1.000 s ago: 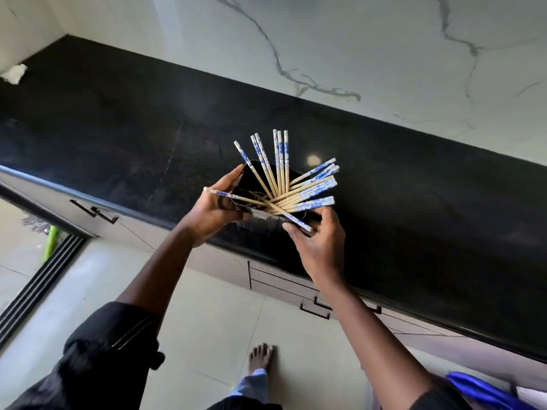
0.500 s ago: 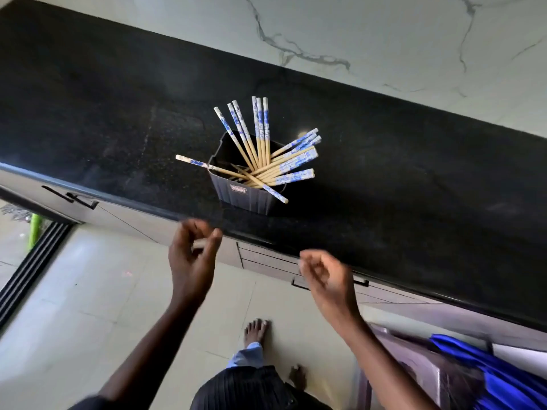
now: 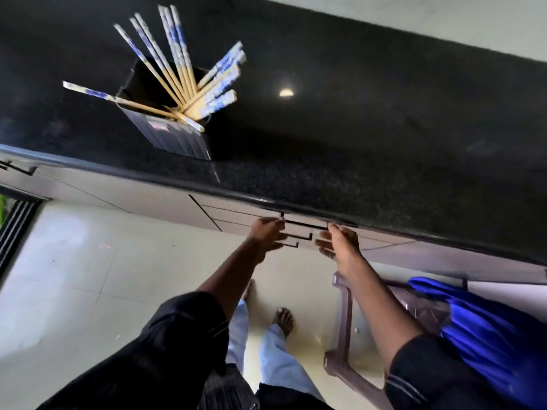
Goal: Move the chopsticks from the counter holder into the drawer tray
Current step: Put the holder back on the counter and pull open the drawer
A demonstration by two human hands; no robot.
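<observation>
Chopsticks (image 3: pixel 177 72), light, stiff, likely slick, fan from the dark holder (image 3: pixel 171 134) near the surface's front edge, best gathered mid-shaft; left hand (image 3: pixel 266 232) fingers curl at the top drawer handle (image 3: pixel 306 225), right hand (image 3: pixel 340 241) fingers spread, empty.

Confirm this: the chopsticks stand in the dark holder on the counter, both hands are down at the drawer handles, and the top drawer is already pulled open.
Not quite. The head view shows the top drawer shut, flush under the counter edge. The rest holds: the chopsticks stand in the dark holder, and the left hand and right hand are at the drawer handles.
</observation>
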